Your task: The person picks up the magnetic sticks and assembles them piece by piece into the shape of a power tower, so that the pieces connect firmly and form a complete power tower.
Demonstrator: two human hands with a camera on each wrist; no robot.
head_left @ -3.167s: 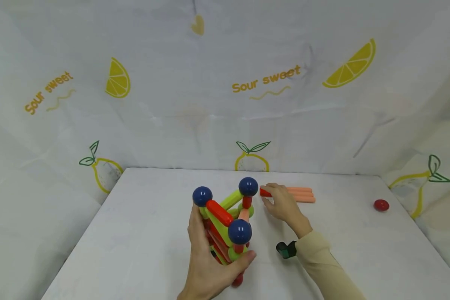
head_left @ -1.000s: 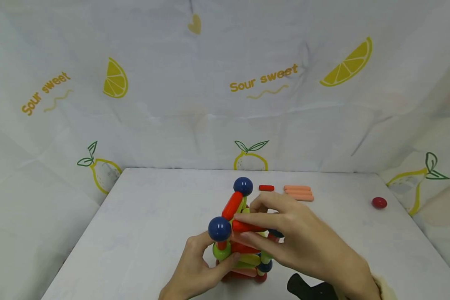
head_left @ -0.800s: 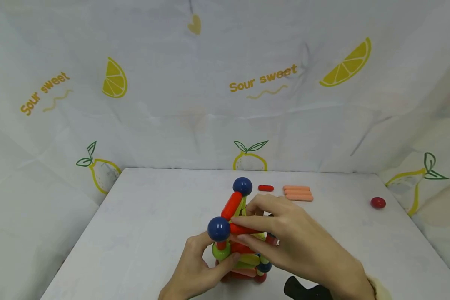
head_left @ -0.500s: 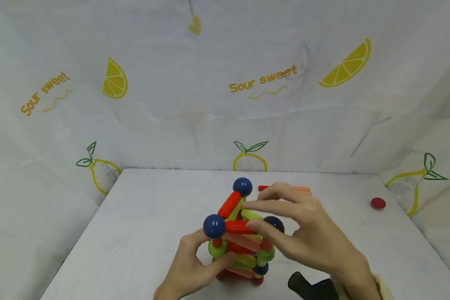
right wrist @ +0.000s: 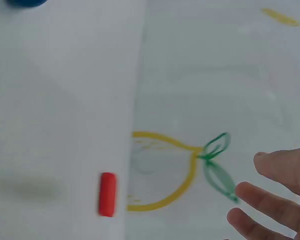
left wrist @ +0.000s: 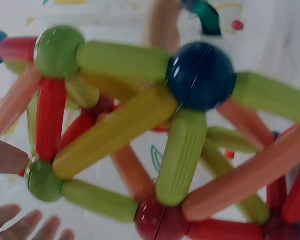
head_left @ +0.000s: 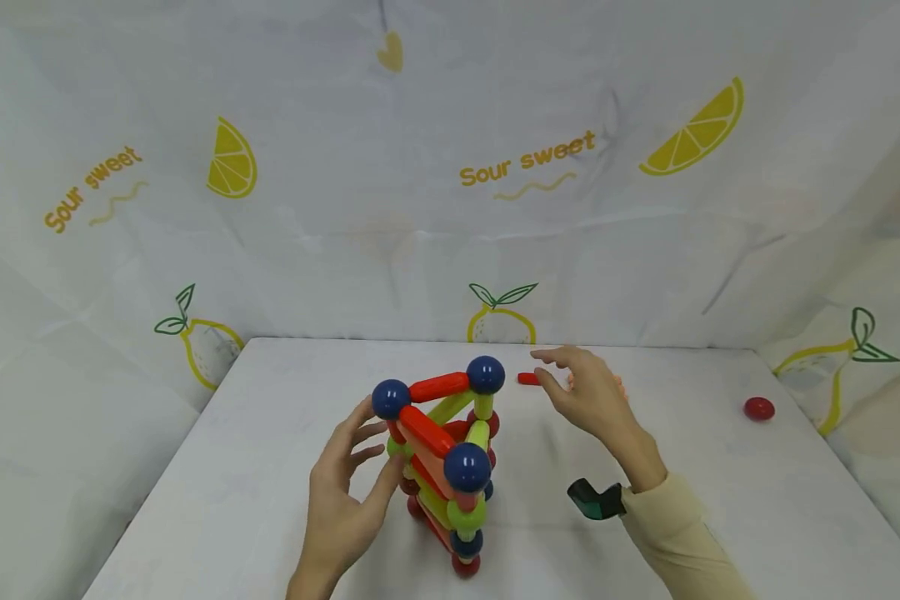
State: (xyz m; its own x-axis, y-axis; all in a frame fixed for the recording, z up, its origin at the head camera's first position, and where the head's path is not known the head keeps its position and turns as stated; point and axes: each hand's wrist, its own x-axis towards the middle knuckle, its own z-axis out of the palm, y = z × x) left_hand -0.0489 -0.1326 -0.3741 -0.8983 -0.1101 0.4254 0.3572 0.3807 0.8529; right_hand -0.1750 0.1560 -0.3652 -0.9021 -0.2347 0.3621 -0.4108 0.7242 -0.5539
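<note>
A tower of coloured magnetic rods and balls (head_left: 429, 498) stands on the table, with three blue balls at its top. Two red rods join these balls; between the rear ball (head_left: 486, 375) and the front ball (head_left: 467, 467) there is a gap. My left hand (head_left: 341, 508) is at the tower's left side, its fingers spread and thumb tip beside a green ball; whether it touches is unclear. In the left wrist view its fingertips (left wrist: 20, 225) are loose. My right hand (head_left: 596, 400) hovers with nothing in it near a loose red rod (head_left: 528, 378), also in the right wrist view (right wrist: 107, 195).
Peach rods (head_left: 619, 385) lie mostly hidden behind my right hand. A red ball (head_left: 759, 408) rests at the table's far right. The white table (head_left: 270, 467) ends at a lemon-print cloth (head_left: 307, 275). A dark device (head_left: 596, 500) sits at my right wrist.
A red rod was set between two top blue balls. Since then the tower has turned, my left hand has loosened its hold, and my right hand has moved back toward the loose rods.
</note>
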